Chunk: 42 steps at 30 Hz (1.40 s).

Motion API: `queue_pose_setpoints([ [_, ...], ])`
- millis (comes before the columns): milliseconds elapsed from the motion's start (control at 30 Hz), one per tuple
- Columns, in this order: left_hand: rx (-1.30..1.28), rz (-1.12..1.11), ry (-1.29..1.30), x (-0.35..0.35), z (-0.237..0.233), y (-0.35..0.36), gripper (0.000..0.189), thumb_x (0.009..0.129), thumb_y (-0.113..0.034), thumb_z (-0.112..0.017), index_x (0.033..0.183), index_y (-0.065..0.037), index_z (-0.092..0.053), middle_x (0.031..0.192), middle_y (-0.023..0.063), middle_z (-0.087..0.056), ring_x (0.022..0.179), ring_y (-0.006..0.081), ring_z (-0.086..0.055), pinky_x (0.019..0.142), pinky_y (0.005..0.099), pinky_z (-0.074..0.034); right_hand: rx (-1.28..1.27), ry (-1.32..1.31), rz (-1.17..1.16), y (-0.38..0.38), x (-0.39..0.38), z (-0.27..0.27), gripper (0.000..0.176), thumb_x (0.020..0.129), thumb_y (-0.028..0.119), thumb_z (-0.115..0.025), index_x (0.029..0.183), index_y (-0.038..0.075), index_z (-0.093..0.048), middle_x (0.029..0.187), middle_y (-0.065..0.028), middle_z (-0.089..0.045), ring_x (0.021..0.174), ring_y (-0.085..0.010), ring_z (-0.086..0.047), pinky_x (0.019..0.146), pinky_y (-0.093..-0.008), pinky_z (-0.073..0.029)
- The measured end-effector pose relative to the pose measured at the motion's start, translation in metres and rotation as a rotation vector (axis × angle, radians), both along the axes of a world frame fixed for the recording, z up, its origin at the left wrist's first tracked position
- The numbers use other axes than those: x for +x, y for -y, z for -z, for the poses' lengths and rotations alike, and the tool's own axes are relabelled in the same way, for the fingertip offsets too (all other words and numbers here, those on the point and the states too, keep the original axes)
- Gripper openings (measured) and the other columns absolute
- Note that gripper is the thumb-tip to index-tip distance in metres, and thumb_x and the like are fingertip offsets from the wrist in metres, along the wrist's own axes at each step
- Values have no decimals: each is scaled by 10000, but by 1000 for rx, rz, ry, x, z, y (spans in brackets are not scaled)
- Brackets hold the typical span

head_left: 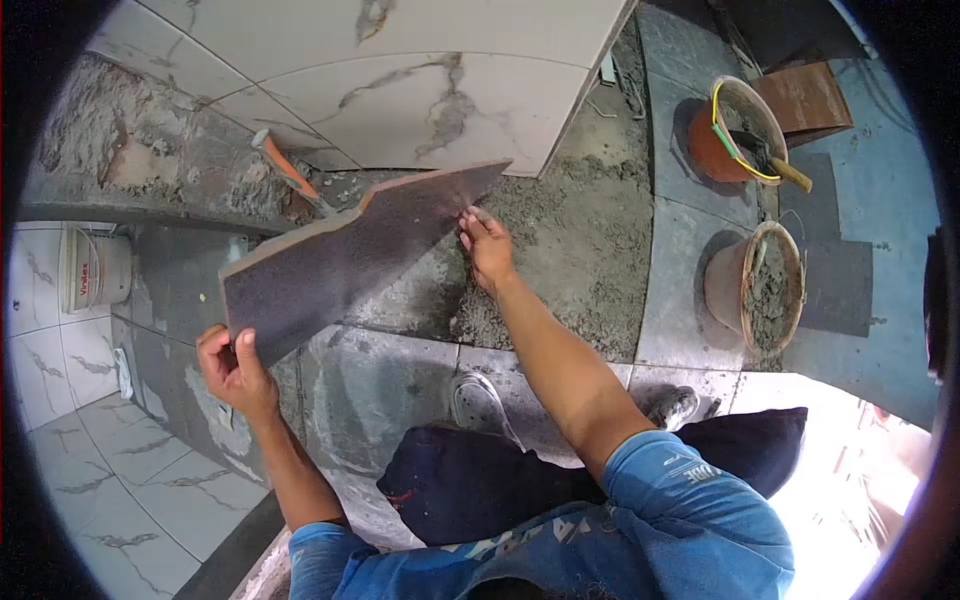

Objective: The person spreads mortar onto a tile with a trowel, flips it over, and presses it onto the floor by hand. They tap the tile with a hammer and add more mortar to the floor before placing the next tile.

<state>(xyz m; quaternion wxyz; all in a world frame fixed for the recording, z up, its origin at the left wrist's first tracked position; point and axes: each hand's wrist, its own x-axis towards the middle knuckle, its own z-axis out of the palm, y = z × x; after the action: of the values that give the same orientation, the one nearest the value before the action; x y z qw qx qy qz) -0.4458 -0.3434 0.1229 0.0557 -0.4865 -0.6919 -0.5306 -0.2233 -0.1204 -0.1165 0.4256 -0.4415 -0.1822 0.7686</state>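
Note:
A dark grey floor tile [345,265], cut with a notched edge on its far side, is held up at a tilt between my two hands. My left hand [236,375] grips its near left corner, thumb on the face and fingers behind. At the right end, my right hand [487,245] pinches the tile's edge with bent fingers. Beneath and to the right of the tile lies a bed of wet grey mortar [580,260], partly hidden by the tile and my forearm. Just beyond the notched edge, an orange-handled tool [285,165] leans at the wall's foot.
Two buckets stand on the right: an orange bucket [712,145] with a wooden-handled trowel [785,172] in it, and a bucket of mortar [730,285]. A marbled tile wall [420,100] rises ahead. A white bucket [95,270] is at left. Laid grey tiles [380,385] border the mortar.

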Motion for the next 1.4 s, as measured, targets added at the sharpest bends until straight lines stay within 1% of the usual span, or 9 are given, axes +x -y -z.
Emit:
queue_pose_setpoints([
  [333, 9, -60, 37, -10, 3, 20, 188, 841, -14, -713, 910, -31, -539, 969, 42, -522, 907, 148, -494, 828, 279, -411, 24, -137, -21, 4, -5, 4, 148, 953, 143, -640, 1089, 122, -587, 993, 2, -629, 904, -120, -598, 822, -256, -504],
  [500, 148, -64, 243, 2, -28, 45, 148, 863, -15, -663, 878, -29, -516, 830, 13, -492, 761, 107, -458, 732, 249, -393, 258, -152, 137, 19, 67, -60, 144, 955, 136, -637, 1076, 86, -575, 951, -10, -628, 846, -113, -596, 790, -260, -500],
  [600, 55, -80, 380, 30, -60, 23, 131, 887, -28, -642, 882, -39, -511, 781, -1, -462, 701, 71, -411, 648, 208, -345, 340, 209, 161, 15, 141, -111, 132, 953, 156, -635, 1050, 72, -602, 909, -3, -616, 821, -104, -583, 747, -259, -494],
  [667, 131, 100, 568, 43, -49, -8, 109, 902, -10, -620, 904, -45, -517, 796, -9, -456, 699, 44, -404, 603, 185, -318, 444, 366, 244, 5, 188, -125, 152, 948, 185, -643, 1037, 66, -616, 884, 4, -606, 810, -97, -573, 720, -260, -486],
  [700, 98, -38, 582, 78, -54, -35, 98, 905, 2, -626, 937, -41, -544, 803, -21, -468, 692, 34, -401, 596, 187, -319, 382, 340, 292, 4, 203, -151, 154, 965, 154, -628, 1081, 62, -585, 860, 21, -573, 722, -83, -514, 643, -236, -446],
  [900, 1, 131, 953, 143, 38, -114, 123, 828, -24, -759, 856, -46, -641, 768, -35, -559, 728, 47, -485, 696, 199, -396, 383, 537, 412, -5, 311, -118, 148, 931, 177, -684, 1001, 59, -628, 796, 53, -561, 696, -17, -467, 552, -185, -364],
  [1033, -164, 107, 1146, 169, 107, -140, 141, 820, -65, -783, 838, -61, -643, 790, -14, -610, 768, 85, -541, 756, 242, -432, 328, 818, 386, -12, 353, -67, 277, 897, 245, -715, 1014, -2, -667, 843, -20, -634, 725, -85, -526, 638, -230, -409],
  [1267, -411, -20, 1332, 168, 222, -178, 181, 830, -114, -784, 853, -60, -613, 852, 46, -650, 814, 158, -582, 804, 328, -477, 199, 905, 252, -59, 355, -1, 316, 861, 252, -740, 1024, -10, -673, 906, -145, -682, 844, -187, -607, 757, -311, -480],
  [1400, -536, -115, 1324, 160, 244, -201, 206, 832, -125, -785, 844, -66, -588, 896, 81, -653, 850, 215, -596, 837, 381, -490, 183, 932, 218, -79, 351, 29, 318, 855, 254, -744, 1017, -10, -674, 931, -150, -691, 860, -190, -619, 761, -310, -483],
])
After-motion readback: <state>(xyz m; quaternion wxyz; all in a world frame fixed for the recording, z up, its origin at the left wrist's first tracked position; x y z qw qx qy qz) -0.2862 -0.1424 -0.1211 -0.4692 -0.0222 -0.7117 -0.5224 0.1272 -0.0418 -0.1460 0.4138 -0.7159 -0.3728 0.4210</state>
